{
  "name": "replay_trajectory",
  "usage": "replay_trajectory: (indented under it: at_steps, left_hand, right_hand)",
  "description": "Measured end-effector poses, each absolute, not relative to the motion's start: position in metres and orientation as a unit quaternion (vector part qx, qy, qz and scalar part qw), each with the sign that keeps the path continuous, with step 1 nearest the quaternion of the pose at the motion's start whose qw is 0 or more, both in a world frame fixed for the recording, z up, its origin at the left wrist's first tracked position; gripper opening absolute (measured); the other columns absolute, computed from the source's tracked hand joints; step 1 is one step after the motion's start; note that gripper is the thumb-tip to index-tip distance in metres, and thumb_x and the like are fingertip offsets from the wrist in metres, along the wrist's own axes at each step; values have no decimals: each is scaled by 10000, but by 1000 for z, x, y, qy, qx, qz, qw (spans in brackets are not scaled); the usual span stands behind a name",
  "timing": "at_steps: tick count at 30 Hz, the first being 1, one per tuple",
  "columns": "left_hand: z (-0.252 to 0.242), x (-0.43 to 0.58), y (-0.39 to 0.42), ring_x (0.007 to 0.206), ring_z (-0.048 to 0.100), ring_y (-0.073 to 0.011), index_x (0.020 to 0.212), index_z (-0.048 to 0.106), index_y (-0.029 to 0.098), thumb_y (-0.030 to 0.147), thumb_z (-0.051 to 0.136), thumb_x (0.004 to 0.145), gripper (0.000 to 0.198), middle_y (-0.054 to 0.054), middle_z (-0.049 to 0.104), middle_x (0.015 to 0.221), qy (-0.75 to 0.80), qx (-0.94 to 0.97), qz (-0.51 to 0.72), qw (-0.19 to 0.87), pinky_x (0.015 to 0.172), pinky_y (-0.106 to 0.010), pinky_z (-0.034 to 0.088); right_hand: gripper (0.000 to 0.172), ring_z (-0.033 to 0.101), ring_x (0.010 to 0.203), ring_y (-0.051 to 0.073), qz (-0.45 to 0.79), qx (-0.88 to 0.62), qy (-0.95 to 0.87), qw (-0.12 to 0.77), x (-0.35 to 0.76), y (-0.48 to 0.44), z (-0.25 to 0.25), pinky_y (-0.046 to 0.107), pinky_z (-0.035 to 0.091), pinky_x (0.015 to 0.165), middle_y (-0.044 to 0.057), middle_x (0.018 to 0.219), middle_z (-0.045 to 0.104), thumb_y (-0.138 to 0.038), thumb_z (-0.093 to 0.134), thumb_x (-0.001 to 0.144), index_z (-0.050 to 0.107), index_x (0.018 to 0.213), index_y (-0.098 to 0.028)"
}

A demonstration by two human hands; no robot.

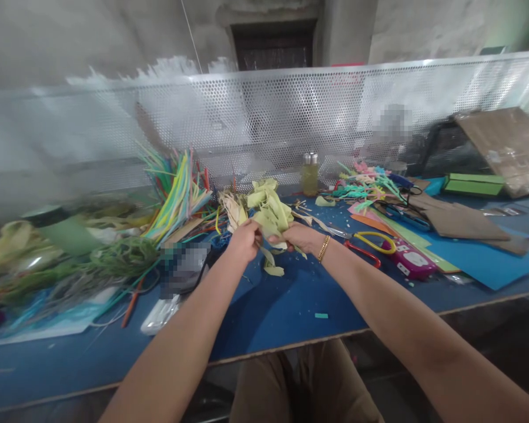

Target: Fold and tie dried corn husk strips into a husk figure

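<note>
My left hand (245,239) is closed, its fingers pinching the near left side of a bunch of pale yellow-green, husk-like strips (271,205). On the right side, my right hand (300,237) grips the same bunch, thumb toward the left hand. The strips are crumpled and leafy, and loose ends (273,269) hang below my fingers over the blue tabletop (282,311). Whether they are paper or dried husk I cannot make out. Scissors with yellow and red handles (374,242) lie right of my right wrist.
Multicoloured thin stems (178,197) stand at the left, beside tangled green fibre (127,257). A capped bottle (310,174) stands at the back. Rightward are pastel fuzzy pieces (370,182), a magenta device (409,258), blue sheets (496,258) and cardboard (461,220). A perforated metal screen (282,123) runs behind.
</note>
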State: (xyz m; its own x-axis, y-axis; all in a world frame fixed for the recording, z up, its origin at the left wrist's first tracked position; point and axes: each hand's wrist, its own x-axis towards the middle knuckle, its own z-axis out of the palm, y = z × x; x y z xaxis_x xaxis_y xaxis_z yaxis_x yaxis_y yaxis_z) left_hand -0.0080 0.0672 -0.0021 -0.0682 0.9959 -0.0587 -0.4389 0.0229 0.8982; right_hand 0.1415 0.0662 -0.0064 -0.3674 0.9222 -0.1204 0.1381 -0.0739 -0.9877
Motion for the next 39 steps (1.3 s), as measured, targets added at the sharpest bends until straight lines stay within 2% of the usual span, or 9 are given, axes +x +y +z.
replay_trajectory:
  at_steps: [4, 8, 14, 18, 26, 34, 36, 39]
  left_hand:
    - [9, -24, 71, 366, 373, -20, 707, 566, 142, 164, 774, 660, 214, 51, 496, 535, 397, 295, 648, 580, 315, -117, 219]
    - [21, -34, 69, 358, 335, -2, 742, 596, 137, 166, 768, 699, 180, 62, 463, 537, 397, 256, 672, 571, 306, -100, 211]
    - [27, -44, 71, 363, 347, 2, 776, 615, 143, 162, 714, 766, 102, 64, 445, 551, 400, 246, 679, 565, 305, -89, 207]
    - [28, -49, 73, 366, 351, 4, 795, 625, 146, 152, 674, 806, 51, 55, 464, 557, 399, 226, 688, 563, 308, -83, 204]
    - [29, -58, 79, 339, 345, -4, 767, 602, 145, 140, 629, 848, 85, 55, 454, 528, 390, 162, 705, 570, 287, -95, 204]
    - [28, -62, 83, 326, 332, 8, 772, 577, 153, 165, 644, 852, 106, 69, 440, 525, 396, 150, 704, 571, 285, -87, 190]
    - [29, -60, 81, 329, 338, 5, 760, 567, 155, 220, 670, 842, 147, 73, 423, 514, 396, 165, 694, 578, 289, -86, 196]
    - [28, -56, 77, 355, 386, -13, 697, 516, 159, 375, 728, 783, 315, 67, 418, 512, 399, 202, 655, 609, 296, -90, 228]
  right_hand:
    - [356, 389, 441, 51, 599, -421, -609, 304, 144, 66, -6, 178, 285, 388, -69, 483, 488, -293, 864, 522, 578, 677, -148]
    - [264, 395, 472, 56, 603, -419, -617, 283, 146, 65, -5, 167, 291, 387, -56, 514, 500, -250, 817, 584, 584, 658, -150]
    - [225, 392, 463, 50, 619, -412, -613, 268, 149, 63, 1, 153, 294, 377, -49, 529, 517, -212, 790, 636, 573, 655, -158]
    - [203, 415, 475, 42, 621, -420, -601, 278, 150, 62, 6, 143, 302, 385, -22, 585, 591, -179, 775, 651, 576, 673, -149]
    - [176, 442, 504, 50, 614, -420, -584, 326, 149, 60, 9, 146, 301, 393, -31, 594, 588, -74, 745, 632, 620, 730, -149]
    - [189, 405, 483, 46, 614, -434, -582, 310, 152, 61, 12, 154, 294, 386, -47, 564, 551, -60, 745, 632, 608, 724, -155]
    - [201, 405, 479, 46, 616, -436, -578, 309, 152, 61, 11, 156, 292, 382, -48, 565, 551, -51, 745, 626, 602, 722, -155]
    - [244, 392, 457, 45, 619, -441, -554, 339, 150, 63, 9, 157, 287, 375, -70, 518, 504, -38, 760, 603, 578, 709, -160]
